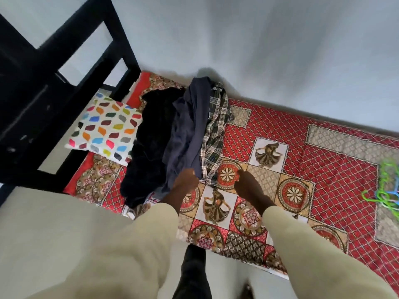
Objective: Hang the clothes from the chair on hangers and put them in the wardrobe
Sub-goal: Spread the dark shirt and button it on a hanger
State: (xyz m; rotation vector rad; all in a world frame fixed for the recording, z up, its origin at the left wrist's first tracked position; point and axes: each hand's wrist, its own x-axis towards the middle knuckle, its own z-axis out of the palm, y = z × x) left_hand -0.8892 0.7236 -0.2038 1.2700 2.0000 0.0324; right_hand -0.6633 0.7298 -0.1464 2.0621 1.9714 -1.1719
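Now | left hand (186, 179) fingers grip navy garment (185, 134) | right hand (248, 183) fingers unclear | no legible writing

— Where are we looking, then?

— We take it for a bedroom in a home. A mattress (291, 152) under a red patterned cover lies on the floor against a plain pale wall (269, 44).

— Anything else homely?

— At nine o'clock we see a pillow (105, 126) with coloured patches, a pile of clothes (177, 130) beside it, and plastic hangers (386, 188) at three o'clock.
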